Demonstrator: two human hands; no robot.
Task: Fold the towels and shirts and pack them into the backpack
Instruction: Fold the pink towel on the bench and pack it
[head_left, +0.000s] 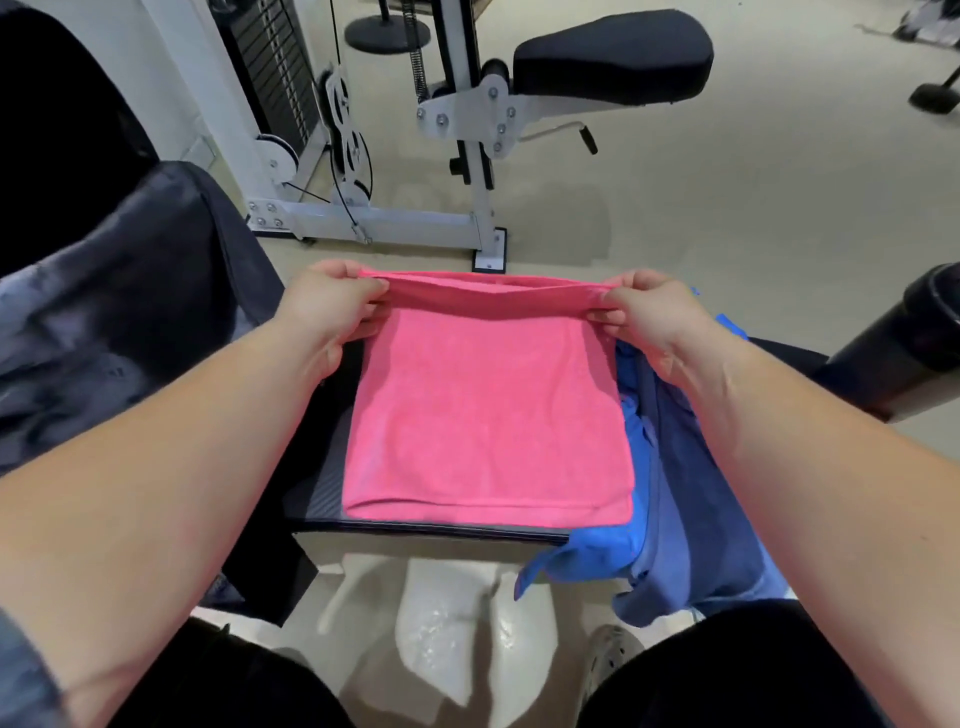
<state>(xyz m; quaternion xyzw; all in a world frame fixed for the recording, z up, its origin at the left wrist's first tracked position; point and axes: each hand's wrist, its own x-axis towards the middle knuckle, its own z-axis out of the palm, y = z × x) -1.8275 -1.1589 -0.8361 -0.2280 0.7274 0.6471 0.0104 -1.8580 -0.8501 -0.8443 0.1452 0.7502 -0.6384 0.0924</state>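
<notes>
Towel-folding step is in hand: the pink towel (488, 415), laid on the desk (317, 488), is pinched at its far corners by the left hand (327, 306) and right hand (649, 312), fingers (371, 288) curled onto the lifted edge. Next up, probably: that edge gets brought over to the near hem, corners matched. Blue shirts (675, 467) are heaped just beside it, and what looks like the backpack (130, 312) is slumped at left.

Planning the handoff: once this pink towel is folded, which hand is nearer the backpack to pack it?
Left hand, probably: the backpack sits just left of it; the right hand is over the blue clothes.
</notes>
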